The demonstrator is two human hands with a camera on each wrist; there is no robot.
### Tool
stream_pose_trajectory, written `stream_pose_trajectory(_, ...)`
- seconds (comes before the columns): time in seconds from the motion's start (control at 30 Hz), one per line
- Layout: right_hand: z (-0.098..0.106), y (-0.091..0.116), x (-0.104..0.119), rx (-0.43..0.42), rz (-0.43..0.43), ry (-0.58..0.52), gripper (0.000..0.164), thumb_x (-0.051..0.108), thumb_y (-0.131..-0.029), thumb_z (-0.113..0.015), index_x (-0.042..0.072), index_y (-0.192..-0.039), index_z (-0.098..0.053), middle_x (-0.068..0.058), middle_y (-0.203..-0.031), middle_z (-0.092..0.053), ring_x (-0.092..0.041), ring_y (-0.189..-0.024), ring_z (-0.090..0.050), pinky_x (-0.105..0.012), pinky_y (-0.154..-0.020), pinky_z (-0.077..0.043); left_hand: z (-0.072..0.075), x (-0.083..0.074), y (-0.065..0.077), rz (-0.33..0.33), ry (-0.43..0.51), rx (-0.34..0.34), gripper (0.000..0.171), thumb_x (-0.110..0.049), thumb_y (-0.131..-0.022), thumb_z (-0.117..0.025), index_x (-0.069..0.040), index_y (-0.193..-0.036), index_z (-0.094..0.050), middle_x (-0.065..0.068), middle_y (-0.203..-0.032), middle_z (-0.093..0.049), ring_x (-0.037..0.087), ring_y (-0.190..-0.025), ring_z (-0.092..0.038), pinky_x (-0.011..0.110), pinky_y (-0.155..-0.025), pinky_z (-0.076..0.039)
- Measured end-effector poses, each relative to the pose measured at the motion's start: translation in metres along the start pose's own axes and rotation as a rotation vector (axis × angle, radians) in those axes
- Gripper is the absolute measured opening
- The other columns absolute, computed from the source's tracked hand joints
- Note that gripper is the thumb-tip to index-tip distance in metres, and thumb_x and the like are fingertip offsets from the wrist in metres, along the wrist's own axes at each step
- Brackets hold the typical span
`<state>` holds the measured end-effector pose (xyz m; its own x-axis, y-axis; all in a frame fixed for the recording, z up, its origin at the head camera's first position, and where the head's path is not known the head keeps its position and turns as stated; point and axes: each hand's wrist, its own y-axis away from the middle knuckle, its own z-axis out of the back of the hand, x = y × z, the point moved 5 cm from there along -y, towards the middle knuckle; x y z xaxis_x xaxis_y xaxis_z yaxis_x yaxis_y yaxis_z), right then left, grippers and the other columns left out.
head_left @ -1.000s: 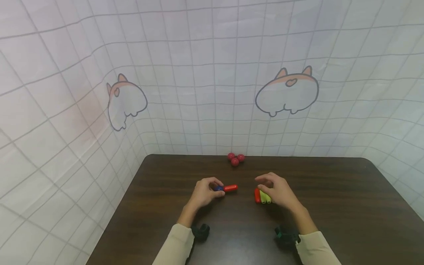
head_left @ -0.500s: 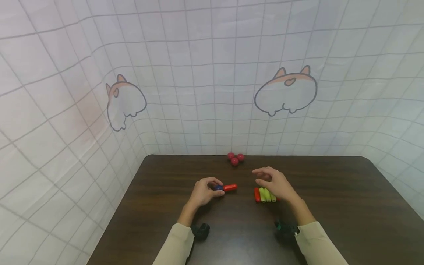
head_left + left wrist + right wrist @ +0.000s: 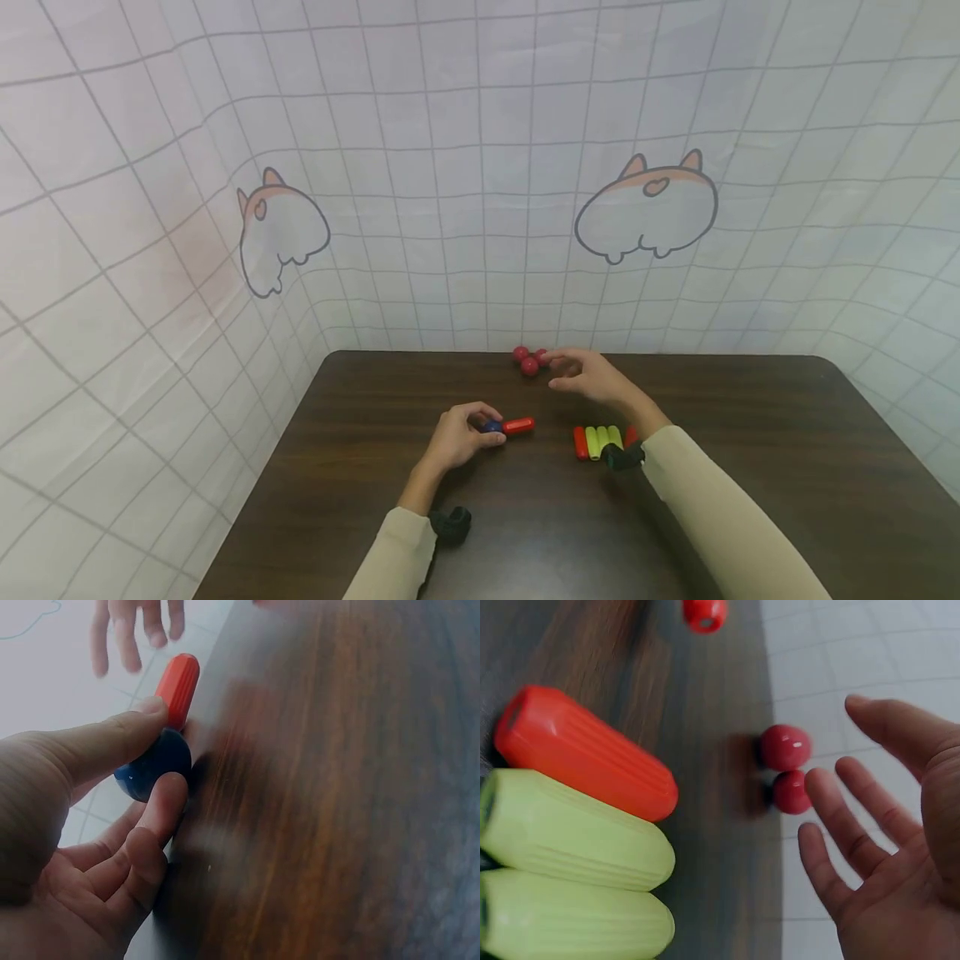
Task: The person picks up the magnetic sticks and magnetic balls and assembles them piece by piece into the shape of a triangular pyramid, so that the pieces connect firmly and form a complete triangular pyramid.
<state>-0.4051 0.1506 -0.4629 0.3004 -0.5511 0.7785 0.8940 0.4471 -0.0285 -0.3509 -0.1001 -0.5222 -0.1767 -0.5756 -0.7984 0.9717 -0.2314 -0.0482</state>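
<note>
My left hand pinches a dark blue ball between thumb and fingers, low over the brown table. A red ribbed rod extends from the ball's far side; it looks joined to it, though the thumb hides part of the meeting point. Toward the table's back edge, my right hand reaches with spread fingers and holds nothing. Its fingertips come close to a group of red balls; whether they touch the nearest one is unclear. In the right wrist view two red balls show beyond the fingers.
Below my right forearm lies a row of rods: a red rod at the left, several yellow-green rods, and another red rod partly hidden by the wrist camera. A white gridded cloth hangs behind the table.
My right hand has moved from above the row of rods forward and left to the red balls, uncovering more of the row. My left hand keeps its pinch on the blue ball.
</note>
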Motion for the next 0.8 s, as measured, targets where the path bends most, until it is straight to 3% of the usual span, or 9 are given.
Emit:
stream_pose_trajectory(0.2, -0.009, -0.025, -0.006, 0.052, 0.012, -0.006, 0.057, 0.018, -0.093, -0.074, 0.008, -0.146, -0.054, -0.021, -0.144, -0.058, -0.030, -0.105, -0.067, -0.049, -0.090, -0.056, 0.000, 0.001, 0.000, 0.008, 0.026, 0.020, 0.024, -0.028, -0.082, -0.087, -0.023, -0.103, -0.076, 0.006, -0.106, -0.074, 0.015, -0.071, -0.062, 0.032, -0.064, -0.049)
stream_pose_trajectory(0.57, -0.018, -0.044, -0.004, 0.050, 0.038, -0.043, 0.058, 0.012, -0.093, -0.075, 0.003, -0.146, -0.054, -0.022, -0.142, -0.060, -0.035, -0.106, -0.066, -0.043, -0.087, -0.055, -0.001, 0.001, -0.001, 0.008, 0.045, 0.035, 0.024, -0.027, -0.083, -0.086, -0.023, -0.104, -0.076, 0.006, -0.106, -0.073, 0.015, -0.072, -0.061, 0.033, -0.064, -0.049)
stream_pose_trajectory(0.8, -0.024, -0.054, -0.006, 0.052, 0.101, -0.057, 0.055, 0.004, -0.091, -0.073, -0.004, -0.143, -0.054, -0.026, -0.140, -0.059, -0.042, -0.119, -0.061, -0.043, -0.091, -0.056, 0.000, 0.000, 0.000, 0.003, 0.044, 0.034, 0.024, -0.027, -0.083, -0.087, -0.022, -0.104, -0.076, 0.006, -0.106, -0.073, 0.016, -0.071, -0.062, 0.033, -0.064, -0.049)
